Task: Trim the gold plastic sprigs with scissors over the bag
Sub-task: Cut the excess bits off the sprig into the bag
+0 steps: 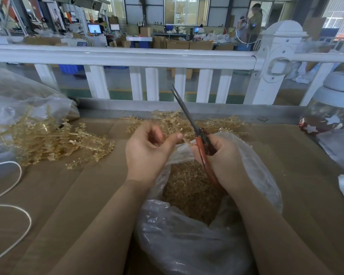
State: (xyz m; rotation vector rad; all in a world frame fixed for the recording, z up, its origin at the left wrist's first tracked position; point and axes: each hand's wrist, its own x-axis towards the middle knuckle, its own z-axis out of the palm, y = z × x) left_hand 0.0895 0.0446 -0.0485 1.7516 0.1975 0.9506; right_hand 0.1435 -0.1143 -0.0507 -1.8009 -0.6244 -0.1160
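A clear plastic bag stands open in front of me, filled with small gold cuttings. My right hand grips the red-handled scissors above the bag's far rim, blades nearly together and pointing up and away. My left hand hovers just left of them with fingers curled, thumb and fingertips close together beside a thin gold sprig piece; whether it pinches that piece is unclear. Gold sprigs lie behind my hands.
A large heap of gold sprigs spills from another clear bag at the left. A white cord loops at the left edge. A glass jar with star decals stands at the right. A white railing borders the cardboard-covered table.
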